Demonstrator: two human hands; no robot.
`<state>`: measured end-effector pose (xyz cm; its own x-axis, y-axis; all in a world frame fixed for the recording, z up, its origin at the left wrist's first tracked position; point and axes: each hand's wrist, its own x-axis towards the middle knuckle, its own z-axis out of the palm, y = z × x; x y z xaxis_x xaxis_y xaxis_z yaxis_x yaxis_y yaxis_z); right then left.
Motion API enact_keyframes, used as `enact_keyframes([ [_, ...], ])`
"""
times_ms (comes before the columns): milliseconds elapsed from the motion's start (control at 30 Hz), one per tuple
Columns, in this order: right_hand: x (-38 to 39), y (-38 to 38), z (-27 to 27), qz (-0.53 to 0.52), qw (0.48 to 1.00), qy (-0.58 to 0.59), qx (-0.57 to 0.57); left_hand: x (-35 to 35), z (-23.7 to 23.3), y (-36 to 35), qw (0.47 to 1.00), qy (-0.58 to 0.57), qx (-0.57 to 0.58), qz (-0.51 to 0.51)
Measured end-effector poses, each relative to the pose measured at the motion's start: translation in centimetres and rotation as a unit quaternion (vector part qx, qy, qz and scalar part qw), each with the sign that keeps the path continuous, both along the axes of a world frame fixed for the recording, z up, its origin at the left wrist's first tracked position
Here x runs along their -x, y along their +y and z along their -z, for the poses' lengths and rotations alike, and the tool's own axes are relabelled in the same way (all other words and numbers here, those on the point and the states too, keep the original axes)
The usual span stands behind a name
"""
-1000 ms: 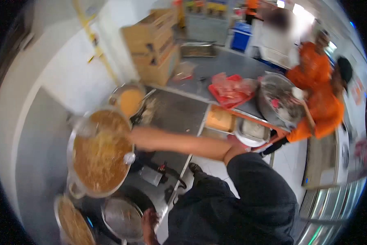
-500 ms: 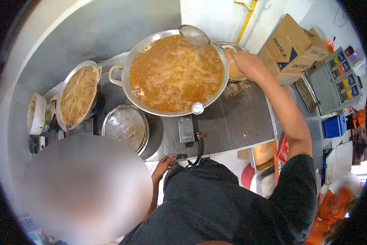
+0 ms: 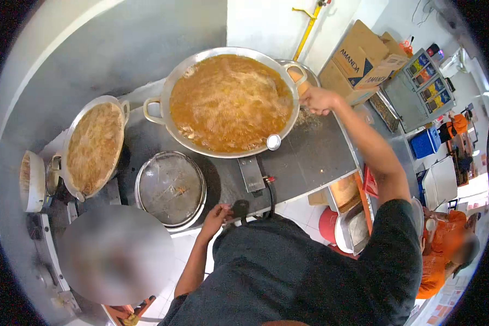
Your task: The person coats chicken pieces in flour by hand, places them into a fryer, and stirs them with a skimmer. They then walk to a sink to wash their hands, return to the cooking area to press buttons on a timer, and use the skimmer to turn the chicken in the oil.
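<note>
My right hand is closed at the right rim of a large wok, on the handle of a wire skimmer. The skimmer's head is hidden, apparently under the foaming brown oil. A round dial thermometer sits on the wok's front rim. My left hand hangs low by the counter's front edge, fingers curled inward, with nothing visible in it. Left of it lies a round metal lid or covered pan.
A second wok of bubbling oil stands on the left, with a white pot beyond it. Cardboard boxes and a yellow pipe are at the back right. A person in orange is far right; another person's blurred head is lower left.
My right hand has come down toward the wok's right rim, and the skimmer's head, earlier above the oil, is out of sight. The view has shifted slightly. My left hand stays low.
</note>
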<state>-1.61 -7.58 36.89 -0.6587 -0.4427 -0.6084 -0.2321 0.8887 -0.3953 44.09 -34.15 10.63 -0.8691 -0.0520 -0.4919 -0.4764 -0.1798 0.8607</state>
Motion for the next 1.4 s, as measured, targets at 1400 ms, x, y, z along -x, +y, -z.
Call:
enact_keyframes([
  [1400,-3.9,-12.1,7.8,0.210,0.920,-0.157,0.291,-3.4,-4.5,-4.2,0.996,0.027,-0.065,0.047],
])
